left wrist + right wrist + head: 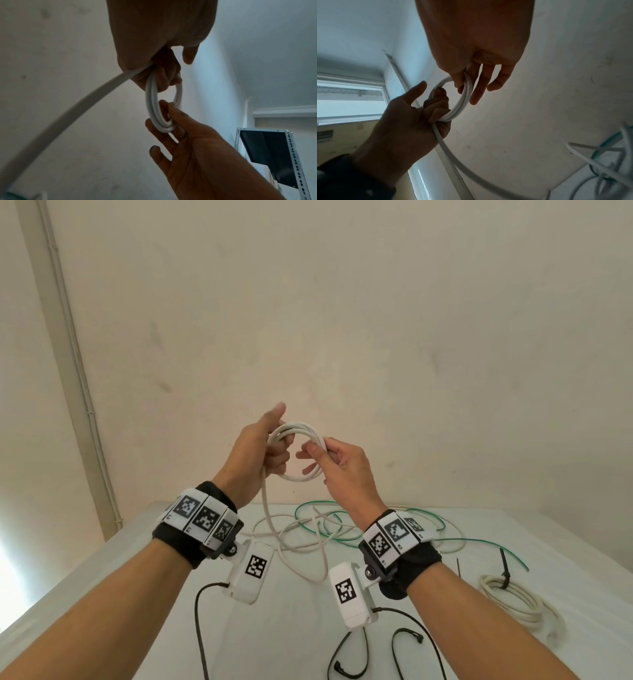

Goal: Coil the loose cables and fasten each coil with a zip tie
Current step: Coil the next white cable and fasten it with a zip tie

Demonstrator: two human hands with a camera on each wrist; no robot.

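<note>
— White table (171, 577) below, plain wall behind. Where is the white cable (297, 451)?
— Up in the air, in a small ring. One end hangs down to the table.
— Who holds it?
— The left hand (255, 453) curls tight round one side. The right hand (342, 465) pinches the other side, fingers partly loose.
— More cables?
— A green cable (342, 534) lies loose. A tied coil (513, 597) sits at the right.

Plain workroom: bare wall (342, 320), white table (137, 594), perforated metal shelving (295, 155).
</note>
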